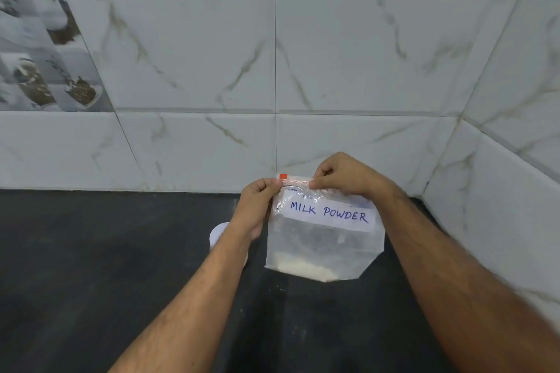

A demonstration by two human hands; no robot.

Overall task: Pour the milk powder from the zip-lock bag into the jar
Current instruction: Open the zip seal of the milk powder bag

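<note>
A clear zip-lock bag (324, 239) with a white label reading "MILK POWDER" hangs upright above the dark counter. A little pale powder lies in its bottom. My left hand (257, 206) pinches the red zip strip at the bag's top left corner. My right hand (345, 175) pinches the same strip further right, from behind and above. The jar (218, 236) stands on the counter behind my left wrist; only a white rounded part of it shows, the rest is hidden by my forearm.
The dark counter (91, 266) meets a white marble-tiled wall (363, 54) at the back and another tiled wall (500, 191) at the right, forming a corner. Printed pictures (45, 54) hang on the left wall. A few powder specks (280, 289) lie under the bag.
</note>
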